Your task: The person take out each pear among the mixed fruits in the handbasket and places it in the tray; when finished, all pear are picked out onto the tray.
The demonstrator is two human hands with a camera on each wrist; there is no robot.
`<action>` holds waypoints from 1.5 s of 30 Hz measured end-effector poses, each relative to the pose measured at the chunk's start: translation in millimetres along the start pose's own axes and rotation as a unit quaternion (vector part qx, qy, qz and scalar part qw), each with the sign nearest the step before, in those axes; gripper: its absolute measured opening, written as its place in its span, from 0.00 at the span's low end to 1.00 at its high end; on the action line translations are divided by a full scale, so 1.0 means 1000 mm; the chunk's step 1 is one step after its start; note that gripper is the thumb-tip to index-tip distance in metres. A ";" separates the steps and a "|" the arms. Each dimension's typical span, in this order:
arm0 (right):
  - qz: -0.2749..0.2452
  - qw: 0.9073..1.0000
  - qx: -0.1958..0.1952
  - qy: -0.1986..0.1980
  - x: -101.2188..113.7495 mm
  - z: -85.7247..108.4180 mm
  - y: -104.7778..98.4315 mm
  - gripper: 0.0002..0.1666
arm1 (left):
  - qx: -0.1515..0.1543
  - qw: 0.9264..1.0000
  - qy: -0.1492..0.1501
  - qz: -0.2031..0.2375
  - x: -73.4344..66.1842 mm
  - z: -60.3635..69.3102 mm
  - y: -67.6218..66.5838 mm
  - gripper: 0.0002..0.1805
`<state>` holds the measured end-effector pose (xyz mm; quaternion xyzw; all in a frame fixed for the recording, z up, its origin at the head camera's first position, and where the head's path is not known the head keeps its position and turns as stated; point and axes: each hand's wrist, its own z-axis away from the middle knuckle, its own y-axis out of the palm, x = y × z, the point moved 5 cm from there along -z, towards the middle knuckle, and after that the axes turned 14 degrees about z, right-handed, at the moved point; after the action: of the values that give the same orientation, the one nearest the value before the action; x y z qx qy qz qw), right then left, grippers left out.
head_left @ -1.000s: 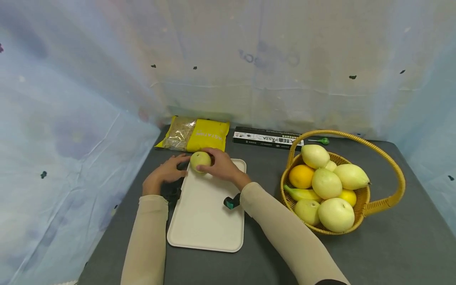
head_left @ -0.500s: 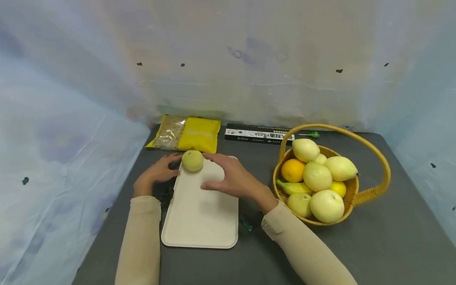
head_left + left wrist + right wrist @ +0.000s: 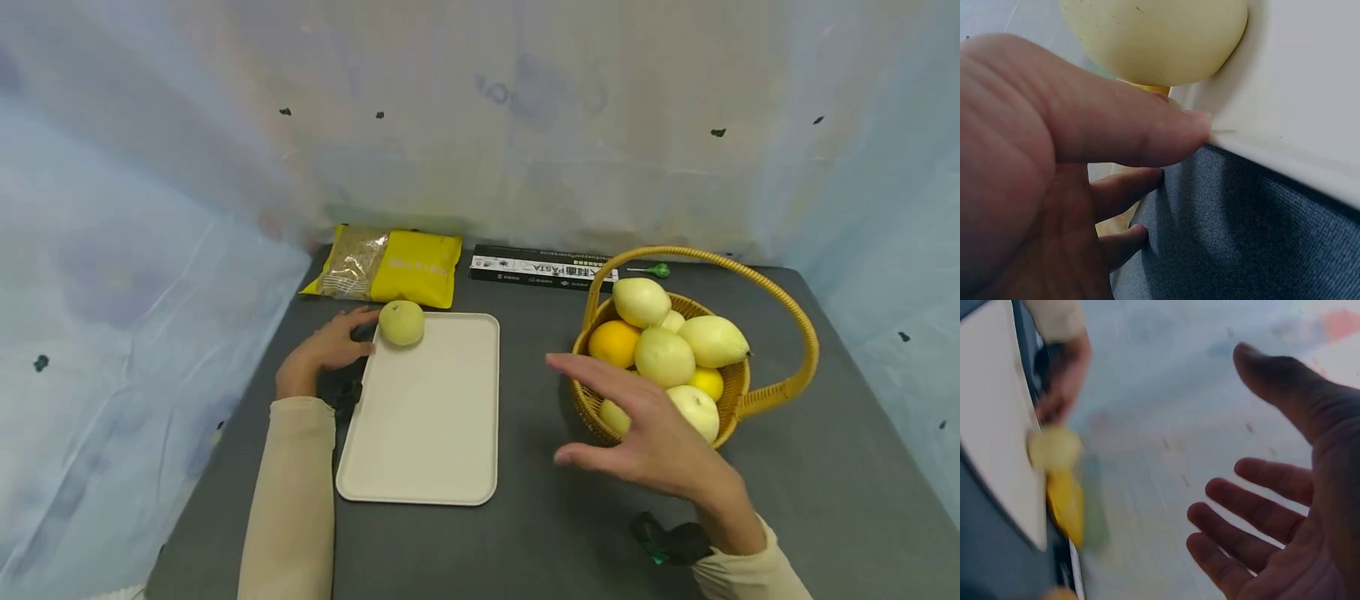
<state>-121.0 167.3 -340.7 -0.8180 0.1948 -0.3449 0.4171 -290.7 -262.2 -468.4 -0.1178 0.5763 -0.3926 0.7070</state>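
Observation:
A pale green round fruit point(image 3: 401, 322) sits on the far left corner of the white tray point(image 3: 417, 417). My left hand point(image 3: 327, 346) lies at the tray's left edge; in the left wrist view its thumb point(image 3: 1141, 128) touches the rim just beside the fruit point(image 3: 1166, 37). My right hand point(image 3: 652, 425) hangs with nothing in it, thumb and fingers spread, in front of the near left side of the wicker basket point(image 3: 776, 400). Pale fruits point(image 3: 664, 357), an orange point(image 3: 613, 343) and a yellow fruit point(image 3: 707, 383) fill the basket. The right wrist view shows the empty palm and separated fingers point(image 3: 1254, 519).
Behind the tray lies a yellow pasta bag point(image 3: 415, 268). A long black and white box point(image 3: 536, 267) lies along the back, with a small green item point(image 3: 659, 270) right of it. The basket's tall handle point(image 3: 806, 333) arches up and to the right.
My right hand has let go of the fruit on the tray and moved right to the basket. The left hand has stayed by the tray's edge. The head view has shifted slightly.

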 end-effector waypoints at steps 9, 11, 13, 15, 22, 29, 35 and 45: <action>-0.012 0.991 -0.099 0.085 -0.043 0.076 -0.062 0.62 | 0.004 1.000 -0.006 -0.003 -0.001 -0.002 0.000 0.40; -0.001 0.989 -0.097 0.110 -0.050 0.091 -0.069 0.64 | 0.004 1.000 -0.008 -0.001 -0.001 -0.001 0.000 0.40; 0.016 0.987 -0.092 0.133 -0.055 0.101 -0.073 0.65 | 0.005 1.000 -0.011 0.001 -0.001 0.000 0.001 0.40; 0.035 0.984 -0.088 0.151 -0.059 0.110 -0.074 0.64 | 0.004 1.000 -0.014 0.003 -0.001 0.001 0.001 0.40; 0.057 0.974 -0.085 0.201 -0.072 0.124 -0.066 0.60 | 0.001 1.000 -0.017 -0.001 -0.002 -0.002 -0.003 0.40; 0.071 0.970 -0.061 0.225 -0.085 0.127 -0.052 0.56 | 0.002 1.000 -0.027 0.002 0.000 -0.002 -0.001 0.40; 0.115 0.965 -0.015 0.233 -0.094 0.119 -0.038 0.55 | -0.001 1.000 -0.023 0.008 0.001 -0.002 0.000 0.40; 0.103 0.968 -0.022 0.228 -0.090 0.115 -0.030 0.55 | 0.001 1.000 -0.022 0.012 0.000 0.000 0.001 0.40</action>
<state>-98.4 302.6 -400.3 -0.7024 0.3757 -0.4727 0.3770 -290.3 -261.8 -469.3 -0.1189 0.5617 -0.3816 0.7243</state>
